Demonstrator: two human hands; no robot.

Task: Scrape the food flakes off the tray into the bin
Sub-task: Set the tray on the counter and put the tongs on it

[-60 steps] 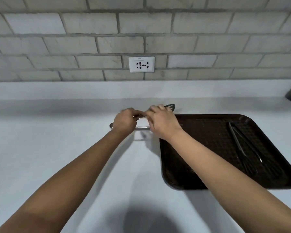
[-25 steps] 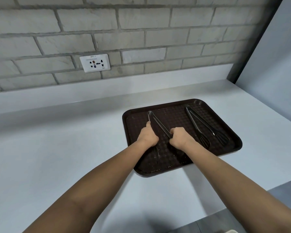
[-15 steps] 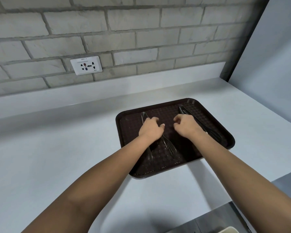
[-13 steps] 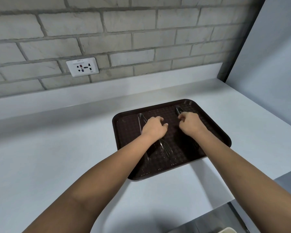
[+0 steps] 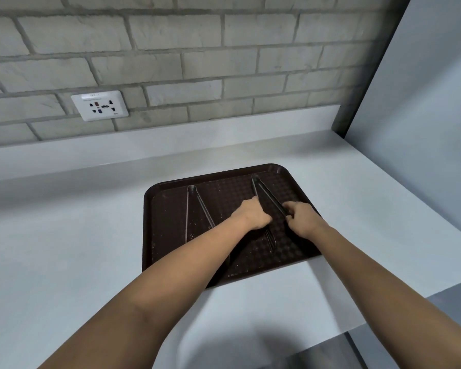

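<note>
A dark brown tray lies on the white counter, speckled with pale food flakes. Two black tongs lie on it. The left tongs lie free, partly hidden under my left forearm. Both hands hold the right tongs. My left hand is closed on their left arm, and the slotted tip shows below it. My right hand is closed on their right arm. No bin is in view.
The white counter ends at a front edge near the tray's right corner, with grey floor below. A brick wall with a socket stands behind. A pale side panel rises on the right.
Both hands left the left tongs, which now lie free on the tray, and moved right onto the right tongs. The view shifted slightly.
</note>
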